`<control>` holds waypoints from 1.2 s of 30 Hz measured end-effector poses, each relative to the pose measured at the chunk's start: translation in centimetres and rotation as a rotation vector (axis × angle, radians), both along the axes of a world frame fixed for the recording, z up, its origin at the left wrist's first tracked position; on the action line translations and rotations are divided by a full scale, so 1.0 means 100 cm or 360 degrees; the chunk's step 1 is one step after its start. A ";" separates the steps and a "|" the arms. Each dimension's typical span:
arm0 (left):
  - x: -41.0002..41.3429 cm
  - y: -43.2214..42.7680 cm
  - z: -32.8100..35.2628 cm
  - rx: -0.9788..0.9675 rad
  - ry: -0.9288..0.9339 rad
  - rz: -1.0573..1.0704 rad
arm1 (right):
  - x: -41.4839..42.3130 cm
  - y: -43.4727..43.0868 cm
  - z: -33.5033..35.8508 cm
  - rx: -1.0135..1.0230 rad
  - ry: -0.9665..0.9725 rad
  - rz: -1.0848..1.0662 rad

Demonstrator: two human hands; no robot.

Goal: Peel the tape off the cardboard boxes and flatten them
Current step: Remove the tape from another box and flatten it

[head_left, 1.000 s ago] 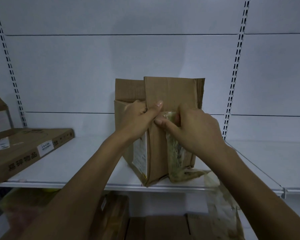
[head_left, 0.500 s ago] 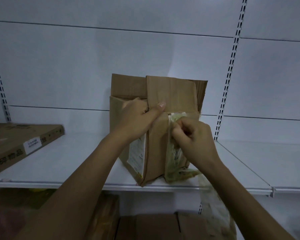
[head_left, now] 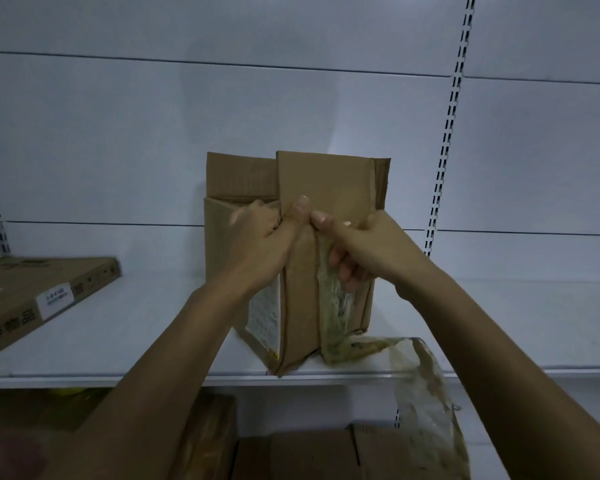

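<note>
Head view: left hand (head_left: 261,244) grips cardboard box (head_left: 326,181); right hand (head_left: 366,245) pinches tape (head_left: 336,308); white label (head_left: 265,315) print blurred, seemingly unreadable.

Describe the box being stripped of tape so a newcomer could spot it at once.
On the white shelf, look to the middle. The upright box stands there, flaps raised, with crinkled tape hanging off its front, unlike the flat box lying at the left.

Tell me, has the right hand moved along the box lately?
Yes. The right hand, pinching the tape, has risen up the cardboard box toward its flap fold.
</note>
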State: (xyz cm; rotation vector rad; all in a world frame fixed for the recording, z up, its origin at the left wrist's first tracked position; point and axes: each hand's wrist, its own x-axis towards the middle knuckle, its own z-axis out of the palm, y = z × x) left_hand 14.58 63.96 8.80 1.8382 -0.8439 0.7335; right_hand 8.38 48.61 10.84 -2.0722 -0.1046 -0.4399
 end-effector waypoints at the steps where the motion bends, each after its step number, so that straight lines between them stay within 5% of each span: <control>1: 0.000 0.000 0.000 -0.0010 -0.0028 0.0001 | 0.000 -0.002 0.000 0.0037 0.0045 0.0024; 5: 0.002 -0.003 0.000 -0.0011 -0.0065 -0.0012 | -0.004 -0.008 -0.003 0.0285 0.0173 0.0140; 15: 0.002 -0.008 0.000 -0.0018 -0.0060 -0.0039 | -0.006 0.004 -0.066 0.1082 -0.0398 0.0179; 18: -0.002 -0.007 0.001 -0.0001 -0.0008 -0.0025 | -0.007 0.005 -0.065 0.1090 -0.0366 0.0189; 24: -0.010 0.001 0.006 0.0230 -0.0079 -0.0015 | -0.007 -0.005 -0.020 0.0566 0.0091 0.0224; 27: -0.007 0.002 0.004 0.0218 -0.0088 -0.0039 | -0.005 -0.010 -0.014 0.0363 0.0070 0.0214; 36: -0.007 -0.005 0.006 0.0107 0.0001 -0.0141 | -0.001 -0.010 -0.055 0.0939 -0.0185 0.0326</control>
